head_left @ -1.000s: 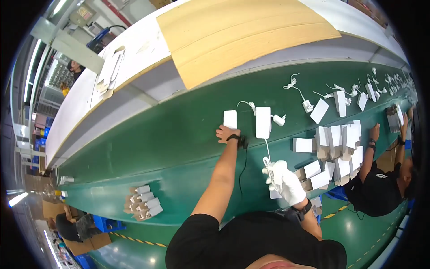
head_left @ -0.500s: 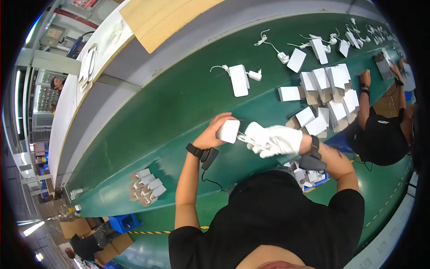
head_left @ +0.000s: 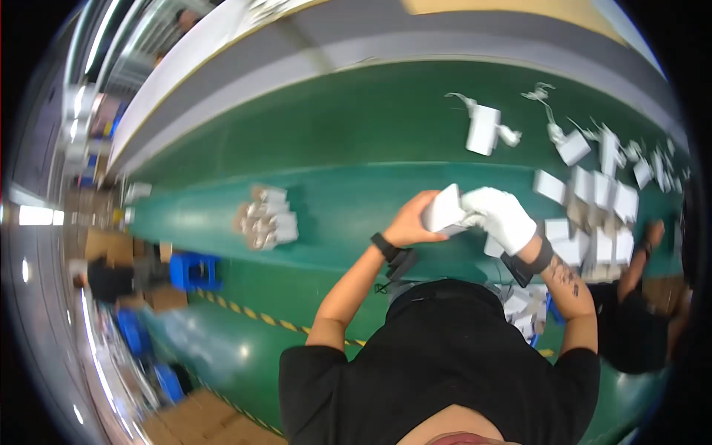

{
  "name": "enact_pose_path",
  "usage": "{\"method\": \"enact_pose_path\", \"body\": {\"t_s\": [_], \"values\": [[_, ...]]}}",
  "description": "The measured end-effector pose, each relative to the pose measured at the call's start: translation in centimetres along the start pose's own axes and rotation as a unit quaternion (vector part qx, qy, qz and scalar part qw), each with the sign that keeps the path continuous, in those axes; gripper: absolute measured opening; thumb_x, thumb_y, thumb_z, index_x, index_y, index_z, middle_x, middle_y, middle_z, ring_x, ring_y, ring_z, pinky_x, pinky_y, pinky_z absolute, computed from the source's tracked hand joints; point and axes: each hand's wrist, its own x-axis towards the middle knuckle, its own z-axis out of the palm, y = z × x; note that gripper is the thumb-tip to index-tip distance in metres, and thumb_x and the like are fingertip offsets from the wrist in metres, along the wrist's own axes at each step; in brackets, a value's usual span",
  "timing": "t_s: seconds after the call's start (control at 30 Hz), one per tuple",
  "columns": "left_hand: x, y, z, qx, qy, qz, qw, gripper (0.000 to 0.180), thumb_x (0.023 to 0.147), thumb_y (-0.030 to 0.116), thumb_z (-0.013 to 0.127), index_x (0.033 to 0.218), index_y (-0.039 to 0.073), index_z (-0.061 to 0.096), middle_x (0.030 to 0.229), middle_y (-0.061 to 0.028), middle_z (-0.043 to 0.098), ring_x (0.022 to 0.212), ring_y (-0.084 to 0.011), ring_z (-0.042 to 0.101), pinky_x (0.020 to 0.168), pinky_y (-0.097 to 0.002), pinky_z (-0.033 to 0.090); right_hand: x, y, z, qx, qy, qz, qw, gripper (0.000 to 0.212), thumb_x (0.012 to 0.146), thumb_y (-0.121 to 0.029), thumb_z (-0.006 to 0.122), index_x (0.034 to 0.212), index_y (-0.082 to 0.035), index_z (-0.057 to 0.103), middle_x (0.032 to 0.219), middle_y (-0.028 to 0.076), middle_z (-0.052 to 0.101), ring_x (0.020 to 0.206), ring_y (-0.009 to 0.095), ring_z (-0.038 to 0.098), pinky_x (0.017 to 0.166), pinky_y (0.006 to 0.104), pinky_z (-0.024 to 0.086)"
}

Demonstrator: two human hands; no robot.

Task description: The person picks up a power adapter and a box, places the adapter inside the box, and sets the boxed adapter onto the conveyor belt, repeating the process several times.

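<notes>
My bare left hand (head_left: 412, 222) is wrapped round a small white box (head_left: 445, 213) above the green bench, its white end tilted up. My right hand (head_left: 503, 216), in a white glove, presses its curled fingers against the right side of that box. Whatever lies between the gloved fingers is hidden by the glove and blur. Ahead of my hands lies a flat white box (head_left: 483, 130), with a white cable and a white plug adapter (head_left: 509, 135) beside it.
Several open white boxes (head_left: 602, 194) stand clustered at right; another group (head_left: 273, 219) stands at left. More boxes with cables lie at far right. A co-worker's hand (head_left: 654, 233) rests near the right cluster. A bin of white pieces (head_left: 525, 304) sits beside me.
The view has swung to the left. My gloved hand, which held a white adapter with its cable apart from the box, has come up against the box; my left hand still holds the box.
</notes>
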Motion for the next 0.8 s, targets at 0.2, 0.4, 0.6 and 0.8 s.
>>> {"method": "enact_pose_path", "body": {"t_s": [0.2, 0.4, 0.6, 0.8], "values": [[-4.5, -1.5, 1.9, 0.176, 0.099, -0.048, 0.978, 0.074, 0.054, 0.034, 0.083, 0.116, 0.006, 0.054, 0.111, -0.0086, 0.057, 0.105, -0.0286, 0.05, 0.094, -0.0368, 0.038, 2.4, 2.8, 7.2, -0.055, -0.202, -0.067, 0.976, 0.016, 0.078, -0.017, 0.062, 0.089, -0.007, 0.063, 0.095, 0.013, 0.063, 0.086, 0.033, 0.06, 0.074, 0.0377, 0.051], [-9.6, -10.0, -5.7, 0.095, 0.415, -0.189, 0.885, 0.064, 0.056, 0.016, 0.082, 0.111, 0.003, 0.053, 0.102, -0.0107, 0.056, 0.097, -0.0242, 0.053, 0.088, -0.0371, 0.043, 3.1, 1.4, 6.5, 0.075, 0.017, -0.009, 0.997, 0.02, 0.084, -0.02, 0.06, 0.1, -0.01, 0.064, 0.105, 0.012, 0.063, 0.097, 0.029, 0.06, 0.082, 0.0359, 0.049], [-17.6, -21.2, -14.8, 0.147, 0.672, -0.173, 0.705, 0.077, 0.057, 0.008, 0.082, 0.122, -0.002, 0.042, 0.116, -0.016, 0.051, 0.106, -0.0272, 0.051, 0.096, -0.0361, 0.04, -3.2, 6.9, 7.7, -0.022, -0.048, 0.136, 0.989, 0.021, 0.082, -0.02, 0.063, 0.098, -0.009, 0.066, 0.104, 0.011, 0.064, 0.096, 0.027, 0.061, 0.085, 0.0357, 0.048], [-13.6, -21.6, -17.7, 0.244, 0.664, -0.259, 0.657, 0.074, 0.059, 0.009, 0.078, 0.123, -0.002, 0.043, 0.12, -0.0206, 0.052, 0.113, -0.0366, 0.049, 0.099, -0.0422, 0.037, -9.4, 14.0, 5.3, 0.002, -0.037, 0.304, 0.952, 0.032, 0.083, -0.031, 0.062, 0.102, -0.006, 0.066, 0.104, 0.015, 0.064, 0.097, 0.031, 0.061, 0.086, 0.0367, 0.048]]}}
